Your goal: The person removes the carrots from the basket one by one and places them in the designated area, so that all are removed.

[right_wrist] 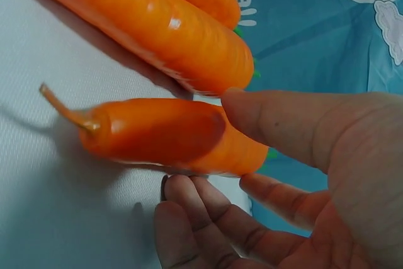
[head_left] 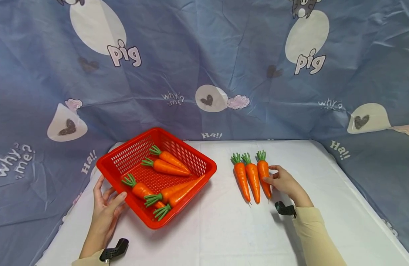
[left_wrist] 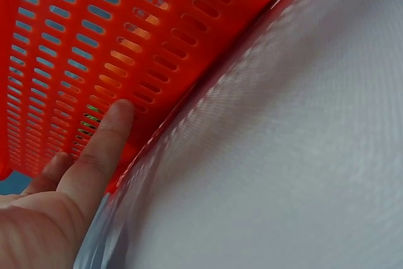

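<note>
In the head view, a red plastic basket (head_left: 194, 153) with slotted walls stands at the left, holding several carrots (head_left: 166, 168) with green tops. My left hand (head_left: 106, 208) rests against its near left side, thumb by the rim; in the left wrist view, its extended fingers (left_wrist: 104, 146) touch the slotted outer wall (left_wrist: 82, 23). Three carrots lie side by side to the right of the basket. Around the rightmost carrot (head_left: 263, 171), my right hand (head_left: 286, 181) pinches with thumb on one side and index finger on the other. In the right wrist view, the remaining fingers (right_wrist: 214, 218) are bent below that carrot (right_wrist: 164, 130).
The other two carrots, the left one (head_left: 242, 179) and the middle one (head_left: 253, 179), lie just left of the pinched one. White cloth (head_left: 221, 232) covers the table. A blue printed curtain (head_left: 204, 55) hangs behind it and along both sides.
</note>
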A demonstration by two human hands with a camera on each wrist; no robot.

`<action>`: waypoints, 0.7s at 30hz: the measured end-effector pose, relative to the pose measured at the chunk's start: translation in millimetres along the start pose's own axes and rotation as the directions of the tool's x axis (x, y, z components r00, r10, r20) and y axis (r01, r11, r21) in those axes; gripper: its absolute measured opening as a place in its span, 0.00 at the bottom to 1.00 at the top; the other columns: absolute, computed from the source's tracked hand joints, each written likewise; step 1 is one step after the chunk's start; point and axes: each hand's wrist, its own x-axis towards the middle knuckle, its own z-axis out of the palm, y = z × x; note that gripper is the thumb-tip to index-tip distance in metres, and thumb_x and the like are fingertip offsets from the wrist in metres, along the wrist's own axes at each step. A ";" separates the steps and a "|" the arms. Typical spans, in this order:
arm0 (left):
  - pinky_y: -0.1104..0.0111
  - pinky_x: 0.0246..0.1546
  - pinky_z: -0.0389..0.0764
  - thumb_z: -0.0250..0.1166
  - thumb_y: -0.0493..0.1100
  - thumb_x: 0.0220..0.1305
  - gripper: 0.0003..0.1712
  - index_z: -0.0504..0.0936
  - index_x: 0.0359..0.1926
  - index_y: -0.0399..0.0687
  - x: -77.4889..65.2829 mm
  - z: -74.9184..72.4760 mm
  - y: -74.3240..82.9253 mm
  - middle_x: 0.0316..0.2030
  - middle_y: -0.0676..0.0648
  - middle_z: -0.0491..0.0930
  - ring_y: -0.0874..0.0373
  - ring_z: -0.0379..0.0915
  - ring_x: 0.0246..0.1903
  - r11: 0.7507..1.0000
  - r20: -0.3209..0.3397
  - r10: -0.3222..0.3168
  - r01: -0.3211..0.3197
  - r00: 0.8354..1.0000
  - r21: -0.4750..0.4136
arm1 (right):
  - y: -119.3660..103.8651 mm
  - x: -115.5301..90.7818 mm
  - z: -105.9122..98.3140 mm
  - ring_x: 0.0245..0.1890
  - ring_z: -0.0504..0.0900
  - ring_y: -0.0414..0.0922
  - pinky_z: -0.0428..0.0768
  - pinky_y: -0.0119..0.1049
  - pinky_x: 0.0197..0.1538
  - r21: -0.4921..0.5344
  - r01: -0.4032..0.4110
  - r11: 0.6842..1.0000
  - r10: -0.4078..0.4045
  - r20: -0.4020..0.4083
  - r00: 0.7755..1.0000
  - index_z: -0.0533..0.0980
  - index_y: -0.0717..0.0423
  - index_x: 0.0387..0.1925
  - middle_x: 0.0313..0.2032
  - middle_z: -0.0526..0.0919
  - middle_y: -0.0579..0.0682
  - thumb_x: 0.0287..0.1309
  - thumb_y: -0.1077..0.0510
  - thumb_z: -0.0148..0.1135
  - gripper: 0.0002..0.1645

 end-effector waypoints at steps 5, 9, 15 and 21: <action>0.71 0.45 0.91 0.64 0.37 0.77 0.54 0.41 0.83 0.83 -0.1 0.9 1.0 0.64 0.57 0.66 0.65 0.74 0.60 1.000 -0.009 -0.020 0.020 1.000 0.003 | 1.1 1.0 -2.9 0.42 0.82 0.51 0.82 0.39 0.46 -0.002 -0.006 1.000 0.006 -0.004 1.000 0.57 0.71 0.77 0.54 0.80 0.69 0.74 0.51 0.66 0.45; 0.71 0.46 0.90 0.64 0.37 0.77 0.54 0.41 0.83 0.83 0.0 1.7 0.8 0.64 0.57 0.66 0.64 0.73 0.61 1.000 -0.010 -0.017 0.017 1.000 0.002 | 2.5 0.1 -5.4 0.48 0.82 0.56 0.83 0.45 0.52 -0.013 -0.006 1.000 0.005 -0.014 1.000 0.57 0.71 0.77 0.57 0.79 0.70 0.74 0.50 0.66 0.45; 0.71 0.45 0.91 0.64 0.35 0.76 0.55 0.41 0.84 0.82 -0.3 1.3 0.4 0.64 0.56 0.66 0.66 0.78 0.57 1.000 -0.006 -0.004 0.004 1.000 0.001 | -6.2 -5.0 -13.7 0.62 0.77 0.67 0.78 0.62 0.66 -0.010 0.001 1.000 -0.002 -0.035 0.999 0.54 0.68 0.80 0.66 0.73 0.74 0.76 0.47 0.62 0.46; 0.71 0.46 0.90 0.64 0.37 0.76 0.55 0.41 0.83 0.83 0.1 0.9 1.3 0.65 0.57 0.66 0.65 0.75 0.59 1.000 -0.009 -0.021 0.022 1.000 0.010 | -18.4 -5.3 -18.5 0.62 0.78 0.67 0.81 0.59 0.63 -0.003 0.041 0.999 -0.041 -0.058 0.998 0.55 0.67 0.80 0.66 0.73 0.74 0.77 0.47 0.61 0.45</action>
